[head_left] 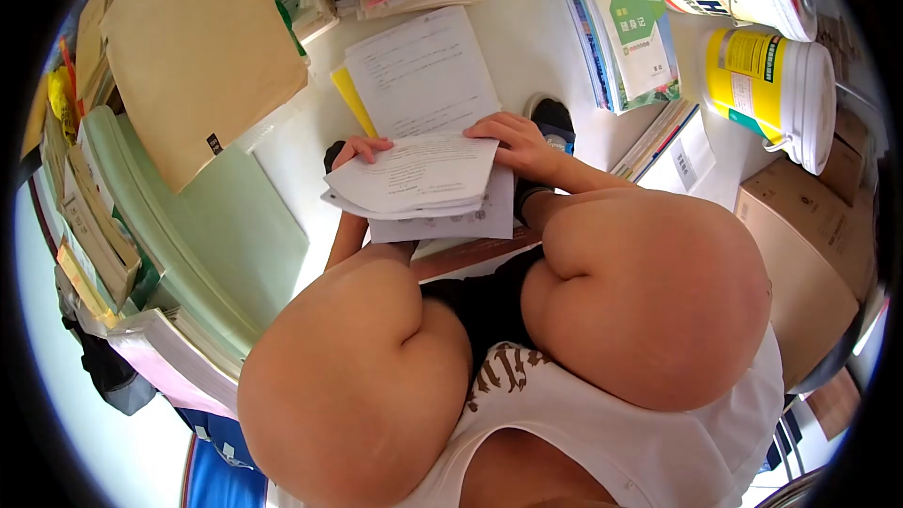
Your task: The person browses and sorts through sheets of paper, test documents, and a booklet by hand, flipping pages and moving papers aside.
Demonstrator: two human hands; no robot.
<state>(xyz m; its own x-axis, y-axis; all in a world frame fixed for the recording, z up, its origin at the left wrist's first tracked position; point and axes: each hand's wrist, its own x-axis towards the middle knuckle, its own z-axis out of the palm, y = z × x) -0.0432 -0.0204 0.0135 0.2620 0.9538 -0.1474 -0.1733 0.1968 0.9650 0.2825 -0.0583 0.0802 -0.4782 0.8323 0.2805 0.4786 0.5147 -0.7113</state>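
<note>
Between left hand and right hand: one sheaf of printed paper, held by its far edge. Left: fingers closed on the corner (thumb unclear from where I stand). Right: fingers bent, pinching the opposite corner. Beyond both: printed sheets, yellow paper alongside. Right of both: stacked books, bucket.

White sheets patterned with lines of dark print; bright yellow paper; a tan folder with a small black mark; a yellow, white and green bucket; a white shirt with a brown design.
</note>
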